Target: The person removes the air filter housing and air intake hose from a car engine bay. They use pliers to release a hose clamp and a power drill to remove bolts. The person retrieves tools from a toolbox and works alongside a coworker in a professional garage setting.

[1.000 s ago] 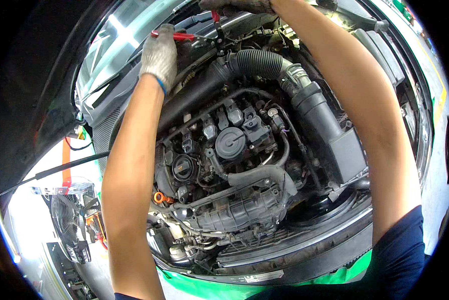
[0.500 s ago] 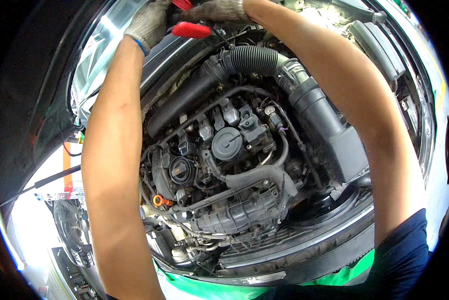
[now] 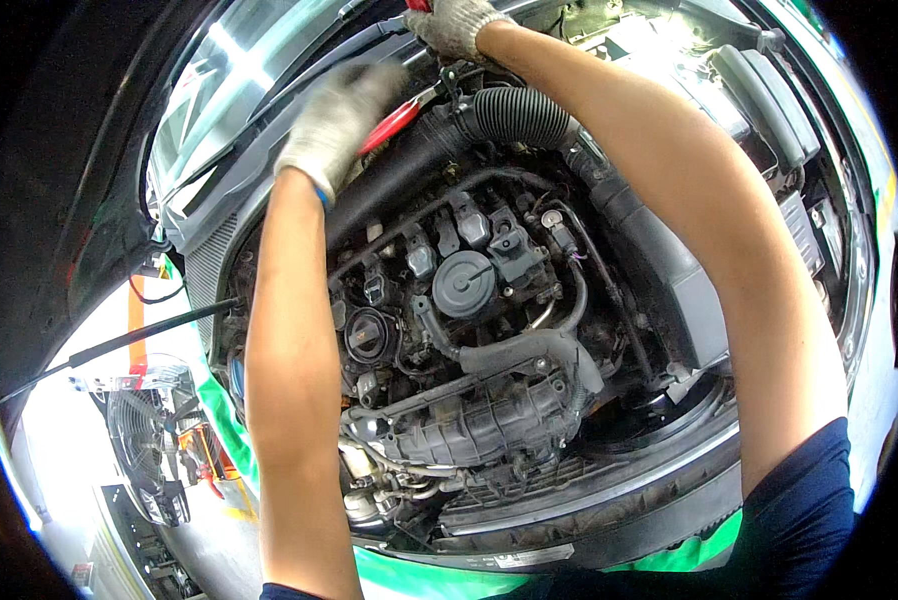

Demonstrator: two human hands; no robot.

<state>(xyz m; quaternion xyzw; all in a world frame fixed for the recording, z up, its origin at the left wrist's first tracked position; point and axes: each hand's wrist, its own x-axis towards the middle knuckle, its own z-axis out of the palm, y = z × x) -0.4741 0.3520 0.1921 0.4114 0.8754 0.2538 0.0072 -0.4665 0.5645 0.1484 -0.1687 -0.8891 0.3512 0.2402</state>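
Observation:
My gloved left hand, smeared by motion, is at a red handle of what looks like a pair of pliers. Whether its fingers close on that handle does not show. The metal end of the tool points at the far end of a ribbed black air hose. At the top edge my right hand, in a grey-white knitted glove, is closed around another red grip, partly cut off by the frame. Whether both red grips belong to one tool, I cannot tell.
Below my arms lies the engine, with a round black cover, an oil filler cap and an intake manifold. A black air box sits to the right. A hood strut crosses at left; green covers line the front edge.
My left hand has moved down and right, and the lower red handle has swung down and tilted. The right hand has shifted slightly right. The view has shifted a little.

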